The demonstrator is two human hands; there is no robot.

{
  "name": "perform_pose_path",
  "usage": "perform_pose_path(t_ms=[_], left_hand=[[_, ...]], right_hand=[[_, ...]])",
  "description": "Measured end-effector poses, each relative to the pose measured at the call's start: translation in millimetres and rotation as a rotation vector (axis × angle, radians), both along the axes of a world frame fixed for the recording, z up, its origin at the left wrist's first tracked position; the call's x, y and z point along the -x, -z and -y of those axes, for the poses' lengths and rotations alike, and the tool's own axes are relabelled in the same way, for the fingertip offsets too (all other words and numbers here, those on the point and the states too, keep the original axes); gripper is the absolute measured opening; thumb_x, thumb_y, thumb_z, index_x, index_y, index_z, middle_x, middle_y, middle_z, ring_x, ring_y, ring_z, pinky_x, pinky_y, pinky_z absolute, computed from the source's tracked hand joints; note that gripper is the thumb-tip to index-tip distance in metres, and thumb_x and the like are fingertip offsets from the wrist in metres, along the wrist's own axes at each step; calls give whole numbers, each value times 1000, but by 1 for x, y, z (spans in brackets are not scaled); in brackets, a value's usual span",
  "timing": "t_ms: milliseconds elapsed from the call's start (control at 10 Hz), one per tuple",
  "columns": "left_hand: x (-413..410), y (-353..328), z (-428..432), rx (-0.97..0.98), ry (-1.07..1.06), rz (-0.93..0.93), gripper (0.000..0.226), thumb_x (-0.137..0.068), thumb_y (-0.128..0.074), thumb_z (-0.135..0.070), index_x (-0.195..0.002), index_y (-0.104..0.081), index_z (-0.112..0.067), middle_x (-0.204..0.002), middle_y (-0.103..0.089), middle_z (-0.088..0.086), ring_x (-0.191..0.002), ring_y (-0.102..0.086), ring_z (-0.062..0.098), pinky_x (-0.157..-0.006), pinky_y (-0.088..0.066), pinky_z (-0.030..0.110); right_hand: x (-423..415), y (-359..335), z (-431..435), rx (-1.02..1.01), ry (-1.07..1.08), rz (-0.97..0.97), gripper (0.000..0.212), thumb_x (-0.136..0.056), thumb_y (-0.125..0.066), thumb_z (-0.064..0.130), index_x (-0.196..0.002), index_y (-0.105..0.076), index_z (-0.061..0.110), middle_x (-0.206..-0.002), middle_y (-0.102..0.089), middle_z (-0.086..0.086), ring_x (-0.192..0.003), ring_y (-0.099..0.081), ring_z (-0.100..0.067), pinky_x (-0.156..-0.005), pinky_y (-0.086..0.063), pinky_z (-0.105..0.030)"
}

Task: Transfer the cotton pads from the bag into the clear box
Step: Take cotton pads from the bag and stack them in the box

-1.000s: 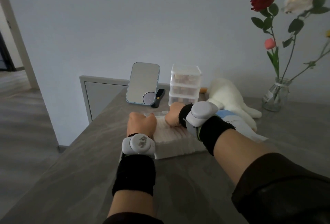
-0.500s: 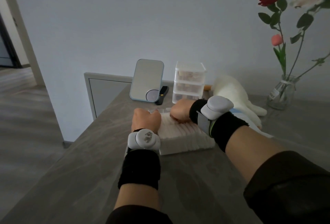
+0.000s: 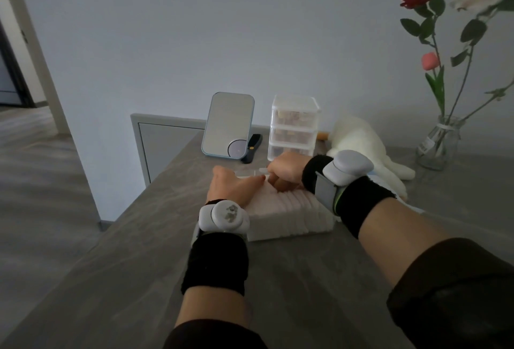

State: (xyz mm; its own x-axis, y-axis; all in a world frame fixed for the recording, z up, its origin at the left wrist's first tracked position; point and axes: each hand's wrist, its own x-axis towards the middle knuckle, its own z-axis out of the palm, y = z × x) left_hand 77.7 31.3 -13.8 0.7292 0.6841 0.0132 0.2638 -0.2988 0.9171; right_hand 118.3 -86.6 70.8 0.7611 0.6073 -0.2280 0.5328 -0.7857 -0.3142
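lying as 1 white ribbed row, the cotton pads [image 3: 292, 211] are pinched by the curled right hand [image 3: 286, 172]; the grip of the left hand [image 3: 233, 188] cannot be told.

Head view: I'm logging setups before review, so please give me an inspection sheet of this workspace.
Surface: grey table, dimly lit.
Job's things: cotton pads lie in a row on the table; the clear box cannot be identified, only a clear edge shows between the hands.
Clutter: mirror, clear drawer unit, white plush toy and glass vase of flowers stand along the back.
Grippers: left hand rests on the row's left side, fingers hidden; right hand curls its fingers into the row's far end.
Cables: nothing seen.
Surroundings: plain wall, doorway at left.
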Motion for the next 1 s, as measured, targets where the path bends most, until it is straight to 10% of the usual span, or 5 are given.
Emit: perform_pose_path(t_ms=[200,500,1000], left_hand=[[3,-5,2,-23,14,-34,72,-69,-75,-53,-112,-51,0,-101,-60,11,-91,-60,28,-67,-41,30],[10,-35,31,-420,-145,-10,44,-84,-56,-35,-117,-49,-6,-122,-50,12,-118,-38,33,-89,-37,40],[2,-41,123,-975,316,330,21,-79,-59,-44,-91,-58,-27,-94,-61,-12,-94,-49,15,-88,-36,32]], right_hand=[[-15,2,17,-450,209,-122,28,-95,-49,10,-109,-65,-8,-107,-69,-23,-85,-66,-26,-82,-56,-37],[-25,-5,102,-845,230,262,21,-90,-57,2,-76,-68,14,-75,-69,0,-46,-56,6,-47,-42,-8],[-3,49,202,-1177,400,448,38,-96,-56,31,-66,-68,11,-53,-61,-1,-46,-54,-8,-56,-49,-23]])
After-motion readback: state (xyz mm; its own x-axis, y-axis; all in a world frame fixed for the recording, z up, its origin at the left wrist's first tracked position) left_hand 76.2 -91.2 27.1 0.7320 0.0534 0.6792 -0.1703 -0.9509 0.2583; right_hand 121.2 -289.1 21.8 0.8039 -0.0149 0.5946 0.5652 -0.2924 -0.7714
